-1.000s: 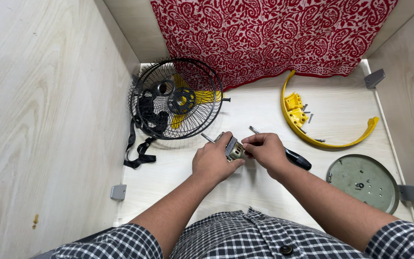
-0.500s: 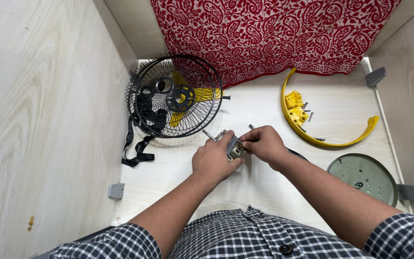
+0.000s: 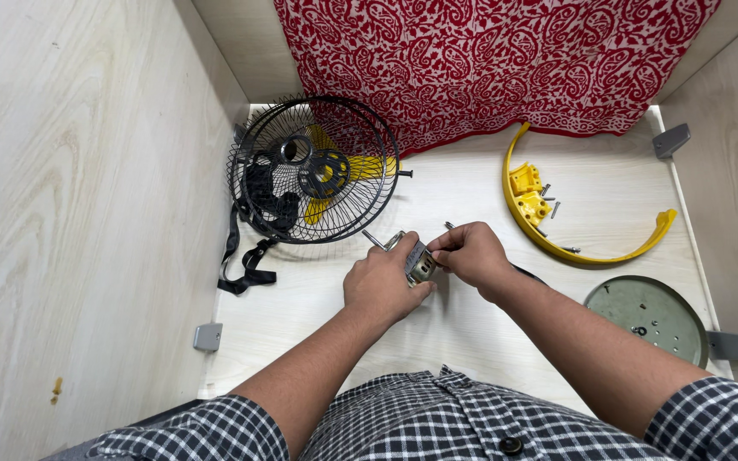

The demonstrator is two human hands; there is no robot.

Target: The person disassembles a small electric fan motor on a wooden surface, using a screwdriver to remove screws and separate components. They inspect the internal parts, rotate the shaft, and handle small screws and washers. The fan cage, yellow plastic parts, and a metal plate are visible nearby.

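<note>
My left hand (image 3: 379, 286) wrapped around a small grey metal motor block (image 3: 418, 264) with a thin shaft, my right hand (image 3: 471, 253) pinching its edge — both over the pale wooden tabletop (image 3: 463, 183), black wire fan cage (image 3: 313, 169) just beyond, curved yellow plastic bracket (image 3: 576, 224) and round grey-green metal disc (image 3: 649, 313) to the right.

A repair workbench: pale plywood walls (image 3: 87, 171); dismantled fan cage (image 3: 313, 171); loose screws (image 3: 550, 201).

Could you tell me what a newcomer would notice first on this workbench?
Probably the red patterned cloth draped across the back, then the black wire fan cage with yellow blades at back left. At centre, the left hand and right hand together grip a small metal motor, with a curved yellow bracket and a round grey plate to the right.
</note>
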